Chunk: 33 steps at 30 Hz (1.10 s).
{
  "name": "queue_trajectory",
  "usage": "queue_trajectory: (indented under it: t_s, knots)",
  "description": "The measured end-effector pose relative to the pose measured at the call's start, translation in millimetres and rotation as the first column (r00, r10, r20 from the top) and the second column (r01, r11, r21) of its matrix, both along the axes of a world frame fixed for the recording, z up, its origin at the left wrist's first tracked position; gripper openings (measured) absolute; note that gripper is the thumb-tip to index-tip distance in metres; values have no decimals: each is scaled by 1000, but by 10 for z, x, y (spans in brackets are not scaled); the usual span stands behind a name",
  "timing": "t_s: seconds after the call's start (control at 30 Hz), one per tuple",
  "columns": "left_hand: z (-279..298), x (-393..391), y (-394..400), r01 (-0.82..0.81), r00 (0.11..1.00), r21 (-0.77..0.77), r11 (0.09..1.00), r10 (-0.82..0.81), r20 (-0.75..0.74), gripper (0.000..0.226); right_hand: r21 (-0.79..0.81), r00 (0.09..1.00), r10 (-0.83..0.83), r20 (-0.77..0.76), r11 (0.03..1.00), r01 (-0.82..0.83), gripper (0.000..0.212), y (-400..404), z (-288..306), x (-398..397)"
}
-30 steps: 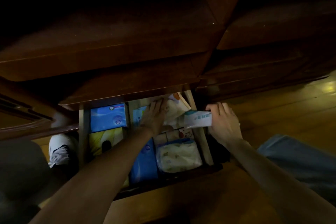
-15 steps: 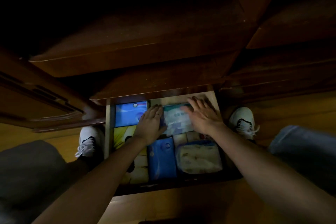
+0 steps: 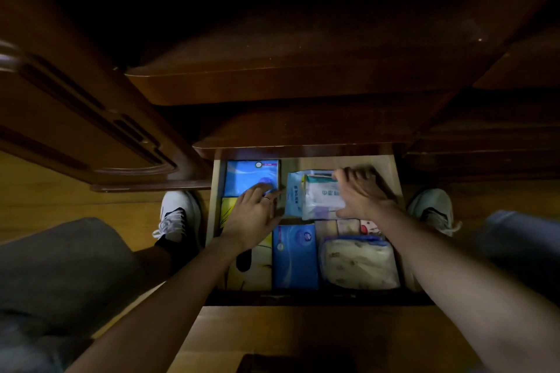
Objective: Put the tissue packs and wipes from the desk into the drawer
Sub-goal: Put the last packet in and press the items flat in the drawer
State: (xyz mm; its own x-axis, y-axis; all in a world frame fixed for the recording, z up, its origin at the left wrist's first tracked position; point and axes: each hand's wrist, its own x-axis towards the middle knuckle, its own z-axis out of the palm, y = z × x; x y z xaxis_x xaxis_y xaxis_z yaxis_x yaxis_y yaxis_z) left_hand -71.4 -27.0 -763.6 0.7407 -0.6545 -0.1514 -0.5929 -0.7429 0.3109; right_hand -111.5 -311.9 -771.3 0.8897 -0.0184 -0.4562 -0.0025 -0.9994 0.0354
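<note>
In the open wooden drawer [image 3: 391, 166], a white-and-teal soft wipes pack [image 3: 322, 195] is being gripped by the right hand [image 3: 360, 194] and should be pressed flat; the left hand [image 3: 254, 212] is being rested on neighbouring packs, fingers [image 3: 257, 189] relaxed.

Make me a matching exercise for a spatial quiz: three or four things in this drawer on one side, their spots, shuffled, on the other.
Things:
1. blue tissue box
2. patterned wipes pouch
3. white pack
4. yellow pack

Places:
A. near left of the drawer
B. under the right hand
C. far left corner, at the left hand fingertips
D. near right corner

Pairs: 1-C, 2-D, 3-B, 4-A
</note>
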Motion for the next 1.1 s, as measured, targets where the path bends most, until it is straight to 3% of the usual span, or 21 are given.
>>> queue_trajectory:
  t_s: [0.1, 0.37, 0.57, 0.7, 0.83, 1.0, 1.1]
  knots:
    - [-27, 0, 46, -14, 1000, 4, 1000, 14, -27, 61, 4, 999, -35, -6, 999, 35, 118, 37, -53, 76]
    - [-83, 44, -22, -15, 1000, -6, 1000, 15, -21, 63, 72, 985, -86, -150, 993, 98, 115, 70, -148, 211]
    - [-67, 8, 99, -40, 999, -5, 999, 40, -37, 59, 99, 987, 32, -156, 995, -17, 133, 44, -153, 253]
    - [24, -11, 159, -60, 996, -2, 998, 60, -68, 64, 128, 979, 25, -203, 992, 1, 142, 18, -110, 178]
    - [147, -30, 200, -89, 993, -9, 996, 88, -82, 68, 141, 989, 38, -144, 990, -18, 144, -10, 0, 88]
    - [344, -115, 440, -125, 990, -18, 992, 123, -71, 70, 288, 993, -117, -9, 951, 114, 118, 52, 218, -88]
    - [520, -277, 603, -41, 987, 0, 999, 40, -156, 91, 275, 994, -54, 95, 961, 26, 93, 187, 401, -255]
